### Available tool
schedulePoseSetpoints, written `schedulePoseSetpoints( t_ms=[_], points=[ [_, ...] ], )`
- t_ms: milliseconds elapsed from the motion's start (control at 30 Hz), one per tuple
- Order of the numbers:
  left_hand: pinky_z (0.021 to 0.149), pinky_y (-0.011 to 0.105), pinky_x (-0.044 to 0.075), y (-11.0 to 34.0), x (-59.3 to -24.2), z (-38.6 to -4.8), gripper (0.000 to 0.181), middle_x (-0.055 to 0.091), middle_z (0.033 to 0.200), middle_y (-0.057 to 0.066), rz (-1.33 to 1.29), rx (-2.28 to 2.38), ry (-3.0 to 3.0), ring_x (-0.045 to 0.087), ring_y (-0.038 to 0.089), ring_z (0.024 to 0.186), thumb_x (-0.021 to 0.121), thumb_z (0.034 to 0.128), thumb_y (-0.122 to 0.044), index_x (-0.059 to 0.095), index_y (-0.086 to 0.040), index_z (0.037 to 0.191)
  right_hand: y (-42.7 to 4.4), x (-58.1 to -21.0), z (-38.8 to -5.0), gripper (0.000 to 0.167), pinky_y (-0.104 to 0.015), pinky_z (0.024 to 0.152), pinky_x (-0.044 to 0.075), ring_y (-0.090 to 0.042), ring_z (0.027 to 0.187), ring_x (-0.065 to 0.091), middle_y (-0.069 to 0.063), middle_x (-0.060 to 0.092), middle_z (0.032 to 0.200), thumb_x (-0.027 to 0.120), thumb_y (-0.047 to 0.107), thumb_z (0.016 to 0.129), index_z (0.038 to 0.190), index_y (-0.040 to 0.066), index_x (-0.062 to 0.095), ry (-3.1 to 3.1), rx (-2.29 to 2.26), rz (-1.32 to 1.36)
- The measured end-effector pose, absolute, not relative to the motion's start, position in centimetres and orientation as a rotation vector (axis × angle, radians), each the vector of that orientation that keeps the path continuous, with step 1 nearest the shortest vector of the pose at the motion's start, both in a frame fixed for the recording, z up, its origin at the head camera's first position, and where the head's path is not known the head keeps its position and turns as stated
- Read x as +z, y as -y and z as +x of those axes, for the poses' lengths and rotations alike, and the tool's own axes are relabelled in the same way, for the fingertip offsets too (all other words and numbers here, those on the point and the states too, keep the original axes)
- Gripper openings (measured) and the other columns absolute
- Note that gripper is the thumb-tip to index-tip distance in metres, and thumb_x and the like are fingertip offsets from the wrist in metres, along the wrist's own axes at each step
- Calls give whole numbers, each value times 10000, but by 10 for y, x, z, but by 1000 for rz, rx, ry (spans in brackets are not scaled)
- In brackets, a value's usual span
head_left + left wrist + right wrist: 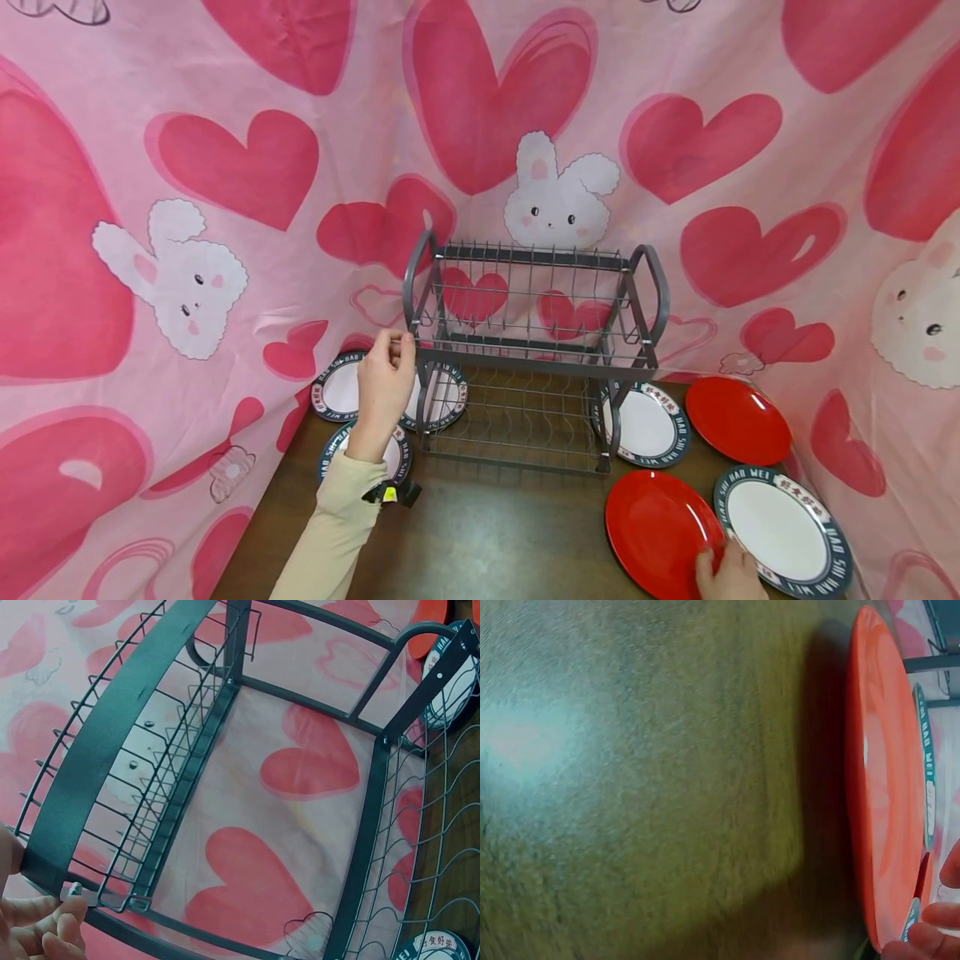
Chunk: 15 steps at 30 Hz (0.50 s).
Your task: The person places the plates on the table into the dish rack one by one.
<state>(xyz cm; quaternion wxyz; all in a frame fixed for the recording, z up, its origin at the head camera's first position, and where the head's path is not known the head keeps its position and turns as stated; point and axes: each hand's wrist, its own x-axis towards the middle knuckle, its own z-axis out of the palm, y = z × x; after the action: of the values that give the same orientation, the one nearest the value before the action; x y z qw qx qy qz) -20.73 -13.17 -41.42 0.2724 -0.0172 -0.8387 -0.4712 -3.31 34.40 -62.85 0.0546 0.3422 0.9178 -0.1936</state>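
Observation:
A dark grey two-tier dish rack stands on the table against the cloth backdrop. At its upper front left corner, my left hand grips the frame; the left wrist view shows the thumb and curled fingers about the end of the rack's broad front bar. Low on the right, my right hand pinches the right rim of a red plate. That plate appears nearly edge-on in the right wrist view, with the fingers at its near rim. The hand's lower part is cut off.
Patterned-rim white plates lie left of the rack, partly behind my left arm. Right of it are another white plate, a second red plate and a larger white plate. Pink heart-and-rabbit cloth surrounds the brown table.

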Motion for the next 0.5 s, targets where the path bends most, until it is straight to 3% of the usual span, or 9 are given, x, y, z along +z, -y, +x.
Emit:
schedulePoseSetpoints(
  t_ms=[267, 500],
  points=[
    [623, 347, 432, 132, -415, -208, 236, 685, 824, 121, -50, -1277, 2267, 578, 237, 679, 549, 1068, -220, 668, -16, 1081, -346, -637, -27, 353, -574, 700, 526, -479, 755, 570, -376, 495, 973, 546, 174, 913, 1051, -130, 434, -2841, -655, 1077],
    [625, 356, 422, 132, -415, -207, 238, 678, 811, 120, -56, -1276, 2262, 566, 241, 672, 546, 1070, -224, 666, -19, 1077, -347, -649, -20, 339, -598, 723, 480, -537, 847, 526, -389, 425, 1032, 512, 144, 891, 1047, -138, 408, -2925, -779, 1137]
  ],
)
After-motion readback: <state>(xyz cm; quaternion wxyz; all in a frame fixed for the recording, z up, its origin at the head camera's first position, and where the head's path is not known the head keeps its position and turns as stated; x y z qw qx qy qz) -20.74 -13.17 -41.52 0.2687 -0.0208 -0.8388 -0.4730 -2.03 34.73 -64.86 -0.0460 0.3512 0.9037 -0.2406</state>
